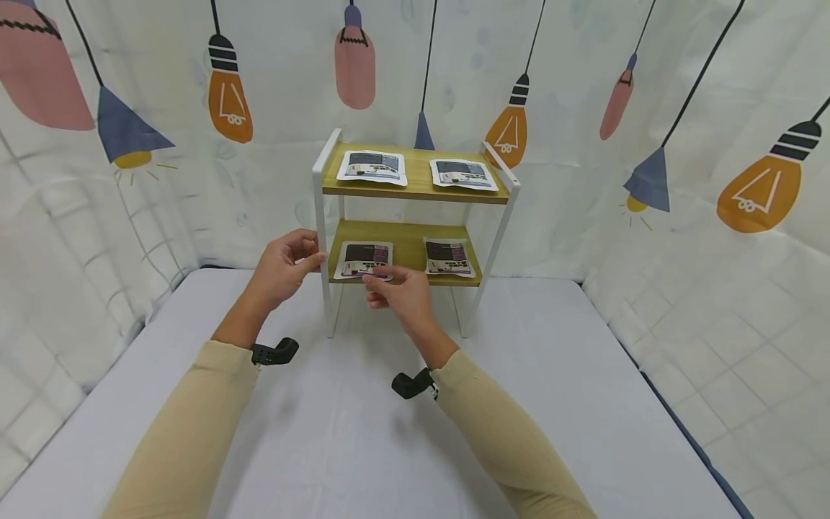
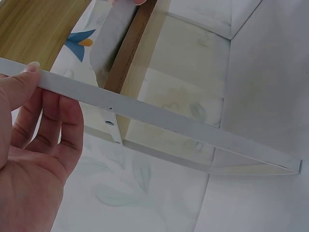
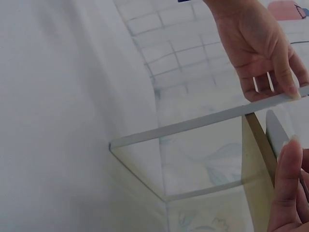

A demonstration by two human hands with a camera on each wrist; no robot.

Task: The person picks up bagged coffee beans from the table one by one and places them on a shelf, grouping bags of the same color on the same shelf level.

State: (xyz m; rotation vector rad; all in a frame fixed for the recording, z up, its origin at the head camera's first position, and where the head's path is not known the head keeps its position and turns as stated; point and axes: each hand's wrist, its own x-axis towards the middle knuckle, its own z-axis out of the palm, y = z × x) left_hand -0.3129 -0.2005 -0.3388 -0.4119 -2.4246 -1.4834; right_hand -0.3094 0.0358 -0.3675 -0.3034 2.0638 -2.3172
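A small two-tier shelf [image 1: 415,193] with wood-look boards and a white frame stands on the table. My left hand [image 1: 282,267] grips the white left front post [image 2: 159,113], thumb on one side and curled fingers on the other. On the lower board, my right hand [image 1: 402,292] pinches the front right edge of the left dark-printed packet [image 1: 364,256] between thumb and fingers. In the right wrist view the packet's pale edge [image 3: 276,130] shows beside the right thumb [image 3: 288,169]. Another dark-printed packet [image 1: 449,256] lies to its right on the same board.
Two white-edged packets, a left one [image 1: 372,167] and a right one [image 1: 463,174], lie on the top board. A white cloth covers the table [image 1: 337,440]. Behind and at the sides hangs a pale curtain [image 1: 279,180] printed with lamps and bulbs.
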